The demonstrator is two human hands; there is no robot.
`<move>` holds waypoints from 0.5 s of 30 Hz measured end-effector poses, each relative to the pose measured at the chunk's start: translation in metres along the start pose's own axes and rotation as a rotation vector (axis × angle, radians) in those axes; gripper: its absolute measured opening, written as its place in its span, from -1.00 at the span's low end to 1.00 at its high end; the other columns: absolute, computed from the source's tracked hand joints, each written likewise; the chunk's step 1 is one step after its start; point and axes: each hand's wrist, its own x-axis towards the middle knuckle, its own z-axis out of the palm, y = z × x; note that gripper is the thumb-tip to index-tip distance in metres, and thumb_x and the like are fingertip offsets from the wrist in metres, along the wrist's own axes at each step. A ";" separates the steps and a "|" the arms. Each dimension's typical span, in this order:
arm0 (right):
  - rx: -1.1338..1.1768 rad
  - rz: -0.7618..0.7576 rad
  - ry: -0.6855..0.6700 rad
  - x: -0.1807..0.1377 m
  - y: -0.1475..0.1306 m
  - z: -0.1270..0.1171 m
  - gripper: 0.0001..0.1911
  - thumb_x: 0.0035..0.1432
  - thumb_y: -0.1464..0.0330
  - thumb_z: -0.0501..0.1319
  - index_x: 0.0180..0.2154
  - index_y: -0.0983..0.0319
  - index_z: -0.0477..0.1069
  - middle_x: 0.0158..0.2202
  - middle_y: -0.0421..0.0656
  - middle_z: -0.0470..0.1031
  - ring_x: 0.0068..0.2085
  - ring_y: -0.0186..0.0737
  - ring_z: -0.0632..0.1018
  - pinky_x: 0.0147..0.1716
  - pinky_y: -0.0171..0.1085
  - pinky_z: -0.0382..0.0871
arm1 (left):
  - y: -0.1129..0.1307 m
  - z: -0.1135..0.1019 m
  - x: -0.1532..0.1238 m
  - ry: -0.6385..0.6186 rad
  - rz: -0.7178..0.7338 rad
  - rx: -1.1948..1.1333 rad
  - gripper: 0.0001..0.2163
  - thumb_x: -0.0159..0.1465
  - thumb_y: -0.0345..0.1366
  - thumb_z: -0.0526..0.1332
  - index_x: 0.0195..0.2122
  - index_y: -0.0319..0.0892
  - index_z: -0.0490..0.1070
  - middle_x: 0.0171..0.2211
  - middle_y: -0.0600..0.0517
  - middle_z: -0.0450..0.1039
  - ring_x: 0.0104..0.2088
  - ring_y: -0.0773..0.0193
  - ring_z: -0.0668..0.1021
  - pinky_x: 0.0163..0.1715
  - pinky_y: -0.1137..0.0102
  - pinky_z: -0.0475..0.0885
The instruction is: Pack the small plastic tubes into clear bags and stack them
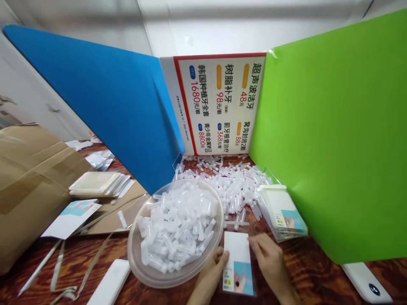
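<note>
A small clear packet with a white and blue card [238, 262] lies flat on the wooden table, close to me. My left hand [212, 275] touches its left edge with curled fingers. My right hand [270, 262] rests against its right edge, fingertips pressed on the packet's upper corner. Just left of the packet stands a clear plastic bowl [144, 273] heaped with small white tubes [178, 224]. A stack of the same carded packets [282, 212] lies to the right.
Loose white tubes [232, 178] cover the table behind the bowl. Blue [104, 101] and green [333, 135] panels and a printed price sign [219, 101] wall in the area. A cardboard box [28, 182], more packets [98, 184], plastic strips and white devices [110, 284] lie around.
</note>
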 end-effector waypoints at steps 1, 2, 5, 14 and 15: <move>-0.051 0.098 0.021 0.011 0.011 0.007 -0.74 0.41 0.38 0.08 -0.28 0.18 0.51 -0.35 -0.10 0.57 -0.30 -0.13 0.59 -0.30 -0.24 0.46 | -0.003 -0.006 -0.004 -0.012 -0.035 -0.003 -0.50 0.11 0.24 0.34 -0.37 -0.17 0.42 -0.48 0.07 0.52 -0.47 0.25 0.51 -0.42 0.40 0.37; -0.111 0.175 0.013 0.022 0.021 0.014 -0.78 0.39 0.39 0.08 -0.21 0.19 0.51 -0.28 -0.06 0.59 -0.25 -0.09 0.60 -0.26 -0.21 0.47 | -0.006 -0.012 -0.008 -0.016 -0.062 -0.006 -0.49 0.09 0.25 0.36 -0.37 -0.16 0.42 -0.48 0.06 0.54 -0.49 0.24 0.52 -0.44 0.39 0.37; -0.292 0.326 -0.141 0.052 0.042 0.035 -0.76 0.32 0.41 0.12 -0.03 0.24 0.46 -0.09 0.05 0.55 -0.14 -0.01 0.60 -0.19 -0.17 0.46 | -0.014 -0.023 -0.018 0.001 -0.082 -0.016 -0.45 -0.01 0.27 0.41 -0.40 -0.17 0.43 -0.48 0.04 0.55 -0.49 0.21 0.54 -0.44 0.38 0.38; 0.175 0.525 -0.190 0.050 0.048 0.036 -0.67 0.14 0.46 0.19 -0.03 0.20 0.46 -0.19 -0.05 0.49 -0.27 -0.09 0.53 -0.29 -0.19 0.38 | 0.001 -0.022 -0.030 -0.090 -0.163 0.002 -0.49 0.12 0.23 0.35 -0.29 -0.17 0.45 -0.45 0.04 0.55 -0.49 0.22 0.55 -0.43 0.37 0.40; 0.365 0.577 -0.190 0.045 0.046 0.032 -0.69 0.14 0.40 0.23 -0.04 0.19 0.46 -0.23 -0.09 0.49 -0.30 -0.12 0.53 -0.32 -0.21 0.38 | 0.005 -0.021 -0.029 -0.118 -0.175 0.013 -0.50 0.12 0.23 0.35 -0.28 -0.17 0.45 -0.45 0.03 0.55 -0.49 0.22 0.55 -0.43 0.38 0.40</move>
